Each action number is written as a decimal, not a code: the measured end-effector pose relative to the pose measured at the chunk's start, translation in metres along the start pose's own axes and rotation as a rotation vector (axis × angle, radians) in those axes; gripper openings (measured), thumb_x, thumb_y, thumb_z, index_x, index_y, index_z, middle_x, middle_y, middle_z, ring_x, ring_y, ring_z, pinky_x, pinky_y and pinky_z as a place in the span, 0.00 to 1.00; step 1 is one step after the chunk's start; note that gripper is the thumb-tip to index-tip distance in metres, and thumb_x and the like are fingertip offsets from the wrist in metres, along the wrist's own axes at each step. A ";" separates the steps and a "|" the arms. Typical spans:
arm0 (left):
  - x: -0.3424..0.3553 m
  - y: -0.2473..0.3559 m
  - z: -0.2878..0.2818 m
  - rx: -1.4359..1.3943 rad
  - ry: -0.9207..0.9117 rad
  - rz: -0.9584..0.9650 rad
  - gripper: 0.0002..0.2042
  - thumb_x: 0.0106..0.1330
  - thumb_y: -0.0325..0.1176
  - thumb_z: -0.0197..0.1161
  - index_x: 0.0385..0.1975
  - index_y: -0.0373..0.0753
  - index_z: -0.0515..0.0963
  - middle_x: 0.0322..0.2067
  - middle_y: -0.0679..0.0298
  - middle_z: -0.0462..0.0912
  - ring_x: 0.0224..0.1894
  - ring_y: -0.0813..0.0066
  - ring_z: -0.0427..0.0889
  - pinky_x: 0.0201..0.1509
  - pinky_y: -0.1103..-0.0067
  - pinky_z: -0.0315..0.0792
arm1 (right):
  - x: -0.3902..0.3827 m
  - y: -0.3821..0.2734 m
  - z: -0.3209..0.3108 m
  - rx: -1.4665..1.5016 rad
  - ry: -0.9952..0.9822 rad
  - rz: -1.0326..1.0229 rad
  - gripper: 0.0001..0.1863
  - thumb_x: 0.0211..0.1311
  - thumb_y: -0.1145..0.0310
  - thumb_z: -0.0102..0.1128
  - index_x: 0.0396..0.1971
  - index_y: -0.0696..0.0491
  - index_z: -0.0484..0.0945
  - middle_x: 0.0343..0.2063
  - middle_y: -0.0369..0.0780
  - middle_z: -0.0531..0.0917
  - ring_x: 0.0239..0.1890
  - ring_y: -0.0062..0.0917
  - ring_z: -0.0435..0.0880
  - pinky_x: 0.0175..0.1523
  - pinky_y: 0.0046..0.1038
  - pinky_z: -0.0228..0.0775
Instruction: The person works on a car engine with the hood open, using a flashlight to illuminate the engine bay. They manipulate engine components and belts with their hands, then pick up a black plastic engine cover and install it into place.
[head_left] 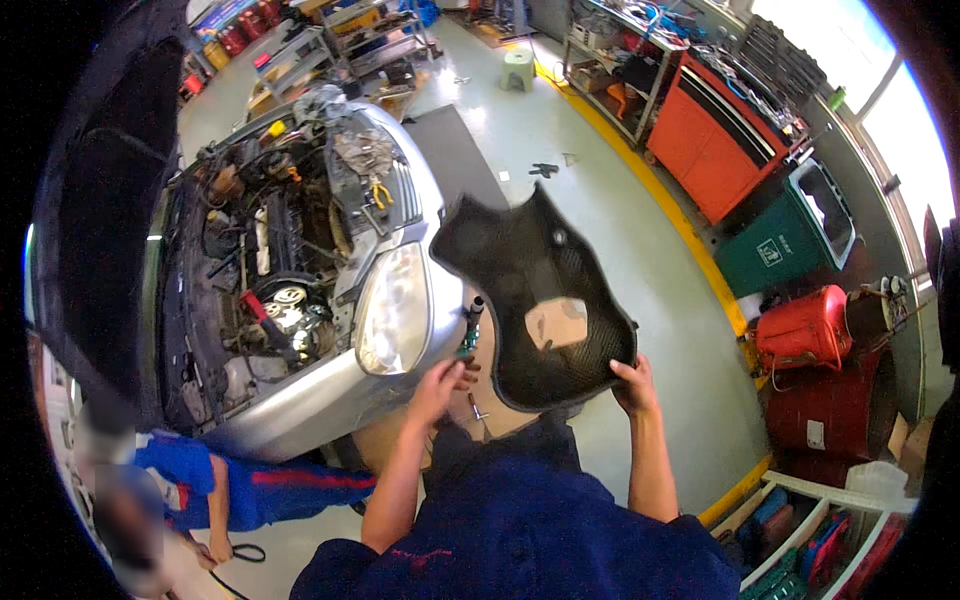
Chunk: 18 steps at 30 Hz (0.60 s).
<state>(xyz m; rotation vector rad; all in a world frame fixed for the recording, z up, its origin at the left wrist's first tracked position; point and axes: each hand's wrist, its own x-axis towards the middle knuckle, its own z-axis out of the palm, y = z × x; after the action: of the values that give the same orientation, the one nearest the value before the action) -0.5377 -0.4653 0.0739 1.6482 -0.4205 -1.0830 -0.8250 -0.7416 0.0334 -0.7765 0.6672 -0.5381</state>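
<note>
A large black moulded plastic car panel (590,260), curved at its edges and with a hole cut through it, is held up in front of me. My right hand (636,386) grips its near right corner, thumb on the top face. Just left of the panel's near left edge is my left hand (438,388), fingers loosely bent and apart, with no hold on the panel that I can see. Left of both hands stands a silver car with its hood up, its headlight (395,310) and engine (285,300) exposed.
On the left, a co-worker in blue overalls (190,480) holds a black cable (248,553). Pliers (381,193) lie at the car's front edge. To the right stand a red tool cabinet (705,140), a green bin (775,240) and a red tank (805,330). A stool (518,68) is farther off.
</note>
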 end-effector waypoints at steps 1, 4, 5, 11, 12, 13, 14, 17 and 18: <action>-0.006 0.008 -0.009 -0.116 0.028 0.027 0.21 0.80 0.41 0.53 0.60 0.30 0.75 0.49 0.56 0.85 0.46 0.66 0.85 0.53 0.72 0.78 | 0.005 -0.002 0.023 0.052 -0.050 -0.017 0.26 0.56 0.75 0.66 0.56 0.64 0.75 0.52 0.45 0.84 0.53 0.35 0.84 0.63 0.38 0.74; -0.024 0.028 -0.025 -0.427 0.092 0.138 0.22 0.81 0.43 0.48 0.61 0.30 0.73 0.50 0.55 0.84 0.49 0.65 0.84 0.55 0.70 0.77 | 0.011 -0.004 0.089 0.157 -0.160 -0.058 0.28 0.56 0.76 0.64 0.59 0.64 0.73 0.55 0.47 0.82 0.56 0.36 0.83 0.65 0.40 0.72; -0.032 0.036 -0.031 -0.476 0.129 0.165 0.22 0.81 0.42 0.48 0.61 0.30 0.73 0.50 0.55 0.84 0.50 0.65 0.84 0.56 0.70 0.77 | 0.013 -0.003 0.111 0.175 -0.189 -0.074 0.29 0.56 0.76 0.63 0.60 0.64 0.72 0.56 0.47 0.81 0.57 0.37 0.82 0.65 0.41 0.72; -0.059 0.040 -0.105 -0.622 0.250 0.260 0.19 0.80 0.40 0.50 0.60 0.30 0.74 0.49 0.57 0.84 0.49 0.67 0.84 0.57 0.70 0.76 | 0.013 0.027 0.221 0.225 -0.199 0.024 0.28 0.55 0.75 0.61 0.59 0.64 0.72 0.55 0.48 0.82 0.56 0.39 0.83 0.66 0.41 0.72; -0.063 0.038 -0.122 -0.630 0.274 0.260 0.19 0.80 0.39 0.51 0.59 0.30 0.74 0.49 0.58 0.84 0.49 0.68 0.84 0.56 0.70 0.76 | 0.010 0.034 0.238 0.223 -0.195 0.014 0.28 0.56 0.75 0.61 0.59 0.64 0.72 0.55 0.48 0.82 0.56 0.39 0.83 0.66 0.41 0.73; -0.066 0.035 -0.139 -0.613 0.294 0.244 0.19 0.80 0.39 0.51 0.58 0.30 0.75 0.49 0.58 0.84 0.49 0.68 0.84 0.56 0.71 0.76 | 0.007 0.044 0.254 0.223 -0.190 0.006 0.28 0.56 0.75 0.61 0.59 0.64 0.72 0.54 0.48 0.82 0.56 0.39 0.83 0.66 0.41 0.73; -0.068 0.033 -0.155 -0.599 0.309 0.225 0.19 0.80 0.39 0.52 0.57 0.30 0.76 0.49 0.58 0.85 0.49 0.68 0.84 0.56 0.71 0.76 | 0.005 0.052 0.268 0.229 -0.221 -0.010 0.28 0.56 0.74 0.60 0.59 0.64 0.72 0.54 0.48 0.82 0.56 0.39 0.83 0.65 0.41 0.74; -0.078 0.019 -0.204 -0.599 0.304 0.203 0.18 0.80 0.40 0.52 0.56 0.30 0.77 0.48 0.60 0.85 0.49 0.71 0.84 0.55 0.72 0.76 | -0.005 0.081 0.299 0.152 -0.165 -0.002 0.28 0.57 0.73 0.60 0.59 0.64 0.72 0.54 0.48 0.82 0.56 0.39 0.83 0.65 0.41 0.74; -0.081 0.017 -0.218 -0.609 0.295 0.196 0.18 0.80 0.40 0.52 0.56 0.30 0.77 0.48 0.60 0.85 0.48 0.71 0.84 0.54 0.72 0.76 | -0.011 0.085 0.313 0.163 -0.161 0.000 0.28 0.57 0.73 0.61 0.59 0.64 0.72 0.54 0.49 0.82 0.55 0.39 0.83 0.65 0.42 0.74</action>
<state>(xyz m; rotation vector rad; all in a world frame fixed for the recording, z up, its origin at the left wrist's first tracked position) -0.3982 -0.2865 0.1294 1.1653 -0.0418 -0.7099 -0.5919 -0.5414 0.1377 -0.6584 0.4685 -0.5175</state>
